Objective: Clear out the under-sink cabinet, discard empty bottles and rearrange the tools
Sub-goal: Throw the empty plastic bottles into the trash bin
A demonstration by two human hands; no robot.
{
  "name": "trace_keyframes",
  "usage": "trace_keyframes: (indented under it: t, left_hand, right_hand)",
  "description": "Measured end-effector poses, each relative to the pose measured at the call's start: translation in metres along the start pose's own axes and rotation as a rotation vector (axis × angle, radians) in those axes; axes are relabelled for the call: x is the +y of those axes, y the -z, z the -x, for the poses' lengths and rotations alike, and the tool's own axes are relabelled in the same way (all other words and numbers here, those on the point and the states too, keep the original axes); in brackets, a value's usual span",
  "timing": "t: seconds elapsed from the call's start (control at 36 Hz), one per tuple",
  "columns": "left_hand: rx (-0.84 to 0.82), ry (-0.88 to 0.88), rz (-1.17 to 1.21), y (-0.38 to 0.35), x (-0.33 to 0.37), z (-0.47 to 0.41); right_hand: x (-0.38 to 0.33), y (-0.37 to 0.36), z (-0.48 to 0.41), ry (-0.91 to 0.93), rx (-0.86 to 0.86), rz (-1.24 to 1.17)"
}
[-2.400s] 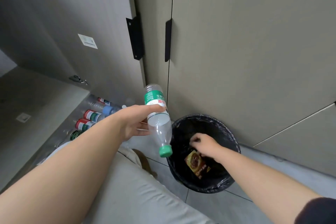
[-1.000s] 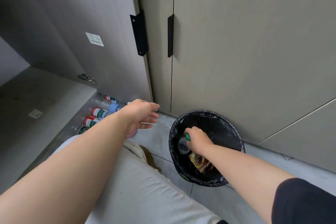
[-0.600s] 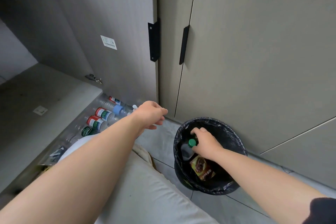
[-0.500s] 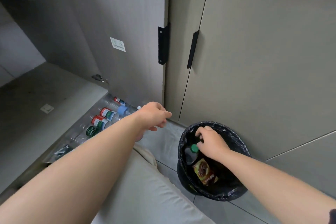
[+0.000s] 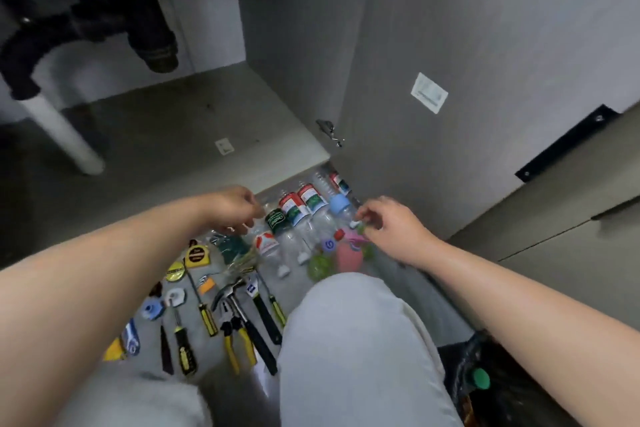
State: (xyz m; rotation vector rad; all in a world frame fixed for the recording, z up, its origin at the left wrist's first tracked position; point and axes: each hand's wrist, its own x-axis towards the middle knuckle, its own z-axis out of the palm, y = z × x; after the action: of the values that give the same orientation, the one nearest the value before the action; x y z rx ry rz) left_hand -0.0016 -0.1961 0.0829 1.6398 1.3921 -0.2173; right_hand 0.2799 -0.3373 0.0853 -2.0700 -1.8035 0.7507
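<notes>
Both hands have left the bin [image 5: 460,364] for the bottles [image 5: 301,208]: left hand [image 5: 235,206] at the row's left, right hand [image 5: 391,227] at its right, fingers curled. Whether either grips anything, I cannot tell. One green-capped bottle [image 5: 479,378] is binned behind the right arm. The row and tools [image 5: 242,315] remain.

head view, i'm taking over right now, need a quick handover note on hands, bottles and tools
Left hand: fingers curled over the row of bottles; blur hides whether it grips one.
Right hand: curled at the row's right end; grip unclear too.
The bottles lie side by side on the floor in front of the open cabinet. The tools lie spread on the floor, nearer the person.
Done: a green-capped bottle is in the bin.
Left: bin the remaining empties, then arrange the tools.
</notes>
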Motion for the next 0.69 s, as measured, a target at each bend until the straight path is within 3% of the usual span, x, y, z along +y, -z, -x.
trace_keyframes:
  t: [0.25,0.36,0.53,0.69]
  left_hand:
    - [-0.044,0.146,0.106,0.004,-0.084,-0.062]
    - [-0.053,0.168,0.156,0.0,-0.113,-0.077]
    - [-0.122,0.218,0.13,-0.002,-0.148,-0.083]
    - [-0.097,0.209,0.015,-0.004,-0.157,-0.083]
  right_hand:
    - [-0.041,-0.097,-0.148,-0.109,-0.662,0.199]
    - [-0.055,-0.151,-0.186,-0.095,-0.836,0.364]
    - [-0.067,-0.232,-0.193,-0.091,-0.736,0.506]
    - [-0.062,-0.28,-0.168,-0.351,-0.387,0.362]
